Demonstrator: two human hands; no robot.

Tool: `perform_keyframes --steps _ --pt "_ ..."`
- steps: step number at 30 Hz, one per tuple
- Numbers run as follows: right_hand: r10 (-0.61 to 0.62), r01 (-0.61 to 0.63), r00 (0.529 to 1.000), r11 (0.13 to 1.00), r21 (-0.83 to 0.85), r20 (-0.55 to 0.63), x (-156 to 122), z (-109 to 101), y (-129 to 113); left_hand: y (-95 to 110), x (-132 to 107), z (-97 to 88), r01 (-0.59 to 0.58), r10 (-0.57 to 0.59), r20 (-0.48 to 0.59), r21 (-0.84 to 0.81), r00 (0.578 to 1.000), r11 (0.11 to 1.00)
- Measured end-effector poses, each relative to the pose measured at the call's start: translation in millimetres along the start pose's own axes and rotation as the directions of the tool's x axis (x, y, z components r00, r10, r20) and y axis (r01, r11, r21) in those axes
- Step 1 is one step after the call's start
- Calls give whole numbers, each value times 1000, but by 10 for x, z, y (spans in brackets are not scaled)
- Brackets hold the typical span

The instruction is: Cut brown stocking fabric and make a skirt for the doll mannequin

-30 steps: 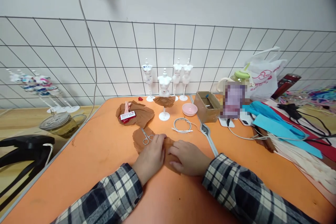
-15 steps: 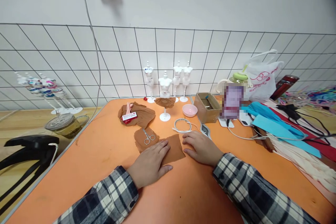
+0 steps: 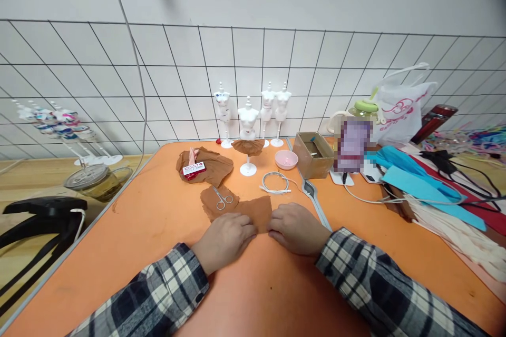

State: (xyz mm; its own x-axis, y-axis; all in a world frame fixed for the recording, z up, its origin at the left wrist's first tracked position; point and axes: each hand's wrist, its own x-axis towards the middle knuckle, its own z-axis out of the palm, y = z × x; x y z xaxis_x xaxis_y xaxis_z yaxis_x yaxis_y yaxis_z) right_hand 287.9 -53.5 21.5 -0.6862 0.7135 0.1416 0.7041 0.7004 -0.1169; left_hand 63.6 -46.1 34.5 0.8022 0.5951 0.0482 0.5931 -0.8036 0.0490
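A flat piece of brown cloth (image 3: 259,210) lies on the orange table mat (image 3: 237,295) in front of me. My left hand (image 3: 226,239) has its fingers curled down on the cloth's near edge. At the right near corner, my right hand (image 3: 296,227) is closed with fingers and thumb together on the cloth. Both fingertips are partly hidden. Small scissors (image 3: 223,201) rest on another brown scrap (image 3: 208,204) just beyond my left hand. Behind them stands a white miniature dress form (image 3: 248,117) wearing a short brown skirt (image 3: 247,147).
Crumpled brown cloth (image 3: 219,167) with a small red-and-white packet (image 3: 194,169) lies at back left. A coiled white cord (image 3: 275,189), pink bowl (image 3: 286,159) and cardboard box (image 3: 314,160) are at back right. A phone (image 3: 353,145) and cloth strips (image 3: 430,197) lie right.
My left hand has drawn back toward me, its spread fingers now curled at the cloth's near edge. My right hand has closed at the near right corner. The view has tilted down slightly.
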Motion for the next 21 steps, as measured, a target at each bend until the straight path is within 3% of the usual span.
perform_keyframes --steps 6,13,17,21 --pt "90 -90 996 990 109 -4 23 59 -54 15 -3 -7 31 -32 16 13 999 999" --pt "263 -258 965 922 290 23 47 70 -58 27 -1 22 163 -160 37 -95 986 982" --pt "270 -257 963 893 369 15 36 62 -73 31 0 20 160 -157 38 -98 987 982" --pt "249 -221 967 925 309 -54 39 92 -72 40 -1 20 159 -158 22 -91 987 983"
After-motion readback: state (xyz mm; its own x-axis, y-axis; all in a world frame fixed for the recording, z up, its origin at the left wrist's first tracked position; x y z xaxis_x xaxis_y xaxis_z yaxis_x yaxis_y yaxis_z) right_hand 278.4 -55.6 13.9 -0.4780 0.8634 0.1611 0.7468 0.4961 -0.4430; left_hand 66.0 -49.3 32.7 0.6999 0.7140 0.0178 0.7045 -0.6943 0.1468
